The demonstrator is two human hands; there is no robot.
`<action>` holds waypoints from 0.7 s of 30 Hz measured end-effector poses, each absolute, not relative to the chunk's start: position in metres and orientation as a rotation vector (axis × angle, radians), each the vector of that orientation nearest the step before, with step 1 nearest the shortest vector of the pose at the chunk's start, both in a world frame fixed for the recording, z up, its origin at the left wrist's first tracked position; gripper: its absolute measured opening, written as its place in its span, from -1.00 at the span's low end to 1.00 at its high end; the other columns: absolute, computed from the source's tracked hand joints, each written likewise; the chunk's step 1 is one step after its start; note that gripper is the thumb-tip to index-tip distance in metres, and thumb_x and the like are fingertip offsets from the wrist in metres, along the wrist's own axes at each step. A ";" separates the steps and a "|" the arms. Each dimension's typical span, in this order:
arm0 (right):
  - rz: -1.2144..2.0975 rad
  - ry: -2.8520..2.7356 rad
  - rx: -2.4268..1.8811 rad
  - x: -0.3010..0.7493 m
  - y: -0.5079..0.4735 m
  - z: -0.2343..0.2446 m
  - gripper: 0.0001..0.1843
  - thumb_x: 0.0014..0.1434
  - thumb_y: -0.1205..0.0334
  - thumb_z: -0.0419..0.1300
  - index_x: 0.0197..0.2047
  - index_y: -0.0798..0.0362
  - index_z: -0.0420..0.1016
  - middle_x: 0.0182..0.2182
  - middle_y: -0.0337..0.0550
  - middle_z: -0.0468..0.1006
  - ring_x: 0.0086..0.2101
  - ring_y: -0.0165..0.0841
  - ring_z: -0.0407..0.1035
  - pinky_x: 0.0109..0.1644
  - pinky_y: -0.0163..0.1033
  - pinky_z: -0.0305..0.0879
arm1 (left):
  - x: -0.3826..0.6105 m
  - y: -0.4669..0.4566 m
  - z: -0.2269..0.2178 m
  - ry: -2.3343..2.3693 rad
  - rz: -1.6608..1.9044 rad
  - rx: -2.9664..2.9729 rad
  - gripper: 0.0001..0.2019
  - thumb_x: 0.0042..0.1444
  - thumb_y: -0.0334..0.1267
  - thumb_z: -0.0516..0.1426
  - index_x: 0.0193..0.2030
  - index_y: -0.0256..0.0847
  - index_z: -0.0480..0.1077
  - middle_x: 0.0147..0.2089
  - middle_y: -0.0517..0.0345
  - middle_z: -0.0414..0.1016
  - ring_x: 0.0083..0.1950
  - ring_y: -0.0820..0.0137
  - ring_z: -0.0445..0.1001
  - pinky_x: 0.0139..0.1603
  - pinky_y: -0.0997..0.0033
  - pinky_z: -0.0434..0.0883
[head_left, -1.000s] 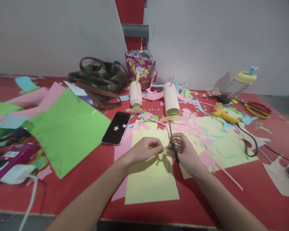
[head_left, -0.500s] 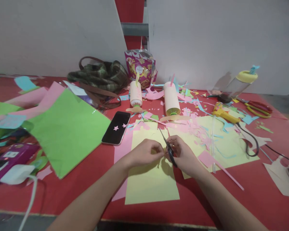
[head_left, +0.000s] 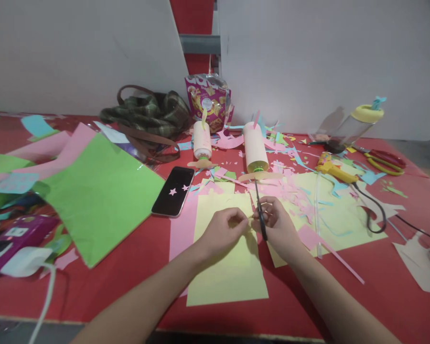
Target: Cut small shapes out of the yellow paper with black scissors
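Note:
My right hand (head_left: 277, 224) is closed around a pair of black scissors (head_left: 261, 217), whose blades point away from me. Between the pinched fingertips of my left hand (head_left: 229, 229) is a small scrap of yellow paper (head_left: 251, 218), mostly hidden by the fingers. Both hands are close together above a yellow sheet (head_left: 229, 282), which overlaps a pink sheet (head_left: 179, 234). Left of them lies a phone (head_left: 168, 203) with two pink paper stars (head_left: 172, 192) on its dark screen.
Beyond my hands stand two paper-wrapped cylinders (head_left: 255, 145) among paper scraps. A yellow glue gun (head_left: 331, 168), red-and-yellow-handled scissors (head_left: 383, 160) and a tilted clear bottle (head_left: 356, 126) are at right. Green paper (head_left: 100, 191) covers the left; a plaid bag (head_left: 154, 114) and snack packet (head_left: 209, 100) sit behind.
Both hands have shifted slightly right together. The scissors have turned so that their blades point more straight ahead.

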State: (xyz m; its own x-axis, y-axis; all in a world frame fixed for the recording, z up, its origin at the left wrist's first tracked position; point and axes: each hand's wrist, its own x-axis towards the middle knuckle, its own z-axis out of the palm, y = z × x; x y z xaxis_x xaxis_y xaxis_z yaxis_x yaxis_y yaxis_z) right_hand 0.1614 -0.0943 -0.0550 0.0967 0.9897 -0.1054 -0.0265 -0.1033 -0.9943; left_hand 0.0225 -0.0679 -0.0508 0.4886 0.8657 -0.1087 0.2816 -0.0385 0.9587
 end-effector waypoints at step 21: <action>1.679 -1.059 -1.110 0.160 -0.101 -0.042 -0.82 0.04 0.15 0.07 -0.32 0.01 0.15 -0.55 -0.33 0.29 -0.62 -0.47 0.25 -0.49 -0.30 0.12 | 0.014 -0.045 -0.049 1.168 1.128 1.038 -0.85 -0.09 -0.27 0.07 -0.58 -0.25 0.19 -0.56 0.26 0.23 -0.46 0.54 0.24 -0.46 0.58 0.20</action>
